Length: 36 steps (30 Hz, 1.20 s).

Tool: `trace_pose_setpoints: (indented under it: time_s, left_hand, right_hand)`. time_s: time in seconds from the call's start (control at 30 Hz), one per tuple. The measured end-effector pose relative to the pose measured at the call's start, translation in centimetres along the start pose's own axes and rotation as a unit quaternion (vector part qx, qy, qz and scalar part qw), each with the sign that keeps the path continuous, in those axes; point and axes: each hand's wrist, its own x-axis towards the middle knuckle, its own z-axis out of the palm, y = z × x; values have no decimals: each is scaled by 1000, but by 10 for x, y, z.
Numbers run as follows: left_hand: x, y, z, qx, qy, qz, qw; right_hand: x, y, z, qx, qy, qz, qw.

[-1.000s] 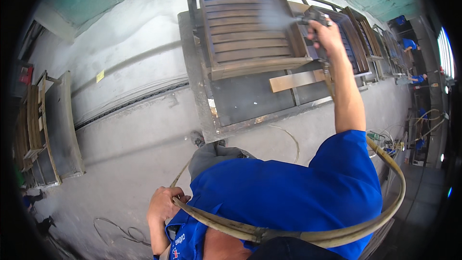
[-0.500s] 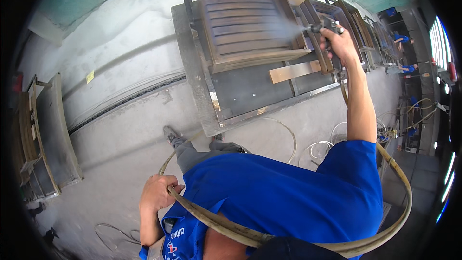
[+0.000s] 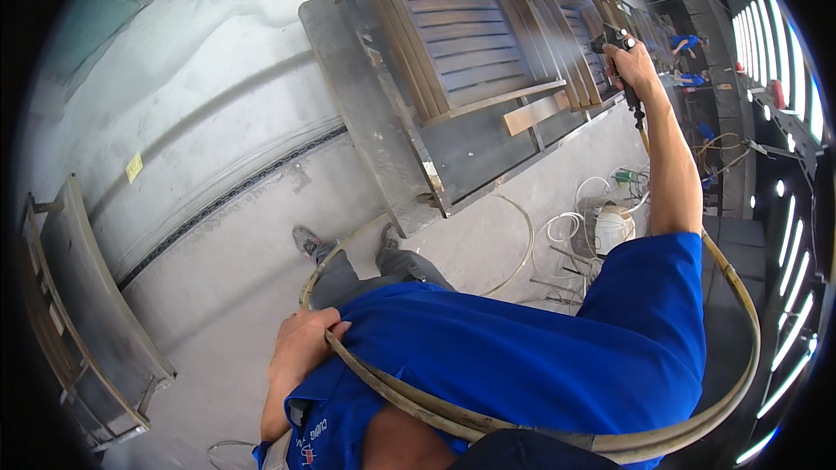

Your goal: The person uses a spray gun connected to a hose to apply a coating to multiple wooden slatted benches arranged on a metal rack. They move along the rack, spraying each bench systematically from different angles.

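Observation:
My right hand (image 3: 639, 71) is closed around a dark spray gun (image 3: 634, 104), held out at arm's length. Pale mist spreads left from its nozzle, over the side rails between two slatted brown wooden panels. The larger slatted panel (image 3: 460, 28) lies to the left, with raised frame edges. A smaller slatted panel (image 3: 585, 35) is just behind the gun. My left hand (image 3: 305, 341) is closed on a yellowish hose (image 3: 392, 390) near my waist. That hose loops round past my right shoulder.
The panels rest on a metal rack (image 3: 440, 181), where a light wood strip (image 3: 535, 113) also lies. A floor chain track (image 3: 231, 206) runs at left, near another rack (image 3: 96, 296). Coiled hoses and a white container (image 3: 614, 228) sit at right. Far-off people in blue (image 3: 688, 43) are visible.
The gun has moved right, off the larger panel's slats toward its right side rails. My view has turned, shifting the scene. My left hand keeps its hold on the hose.

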Motion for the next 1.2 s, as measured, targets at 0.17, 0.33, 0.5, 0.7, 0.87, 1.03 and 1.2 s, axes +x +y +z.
trace_pose_setpoints:
  time_s: [0.17, 0.33, 0.5, 0.7, 0.87, 1.03, 1.2]
  left_hand:
    - [15, -13, -28, -4, 10, 46, 999]
    - [30, -23, -39, 3, -7, 59, 998]
    - [36, -34, -40, 7, 4, 34, 999]
    - [63, -28, -46, 4, 14, 12, 1000]
    - [101, -12, -61, -12, 8, 35, 999]
    - [136, -3, -66, -23, -23, 63, 997]
    - [152, -1, -63, -13, -29, 51, 998]
  right_hand:
    - [-48, -47, -11, -99, -79, -62, 990]
    - [1, -58, 15, -340, -160, -261, 889]
    - [98, -71, 59, -385, -126, -271, 873]
    - [188, -129, 81, -353, -23, -329, 876]
    - [166, -142, 38, -377, -167, -369, 833]
    - [113, -133, -11, -372, -355, -269, 814]
    - [148, -121, -19, -419, -279, -244, 829]
